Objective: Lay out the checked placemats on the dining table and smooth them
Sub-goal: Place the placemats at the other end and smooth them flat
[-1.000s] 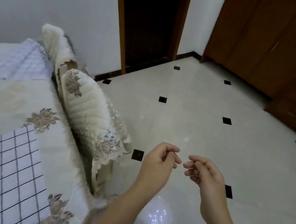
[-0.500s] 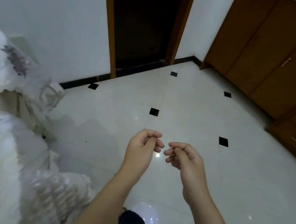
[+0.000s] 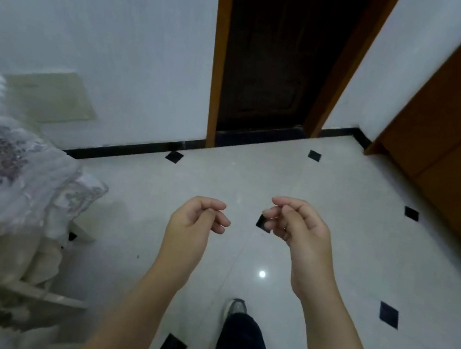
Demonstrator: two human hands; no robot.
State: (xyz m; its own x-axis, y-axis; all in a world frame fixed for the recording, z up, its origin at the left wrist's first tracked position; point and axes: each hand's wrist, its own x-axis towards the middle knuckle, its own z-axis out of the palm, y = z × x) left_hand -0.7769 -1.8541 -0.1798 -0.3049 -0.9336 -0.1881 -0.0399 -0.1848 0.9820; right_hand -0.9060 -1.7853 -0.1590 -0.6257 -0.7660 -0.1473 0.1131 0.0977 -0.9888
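Note:
My left hand (image 3: 192,224) and my right hand (image 3: 299,230) hang in front of me over the floor, a short gap between them. The fingers of both are loosely curled and hold nothing. No checked placemat and no dining table shows in the view. At the far left edge only the lace-trimmed cream chair covers (image 3: 9,169) remain visible.
A dark wooden door (image 3: 275,54) in an orange frame stands straight ahead. Brown wardrobe doors (image 3: 458,120) fill the right side. The floor (image 3: 337,215) is glossy white tile with small black diamonds. My dark trouser leg and grey shoe (image 3: 236,308) step forward below my hands.
The view has swung right, away from the table with the checked placemats, which has left the frame. The door has come nearer. My hands have drifted apart, and my right foot has stepped forward.

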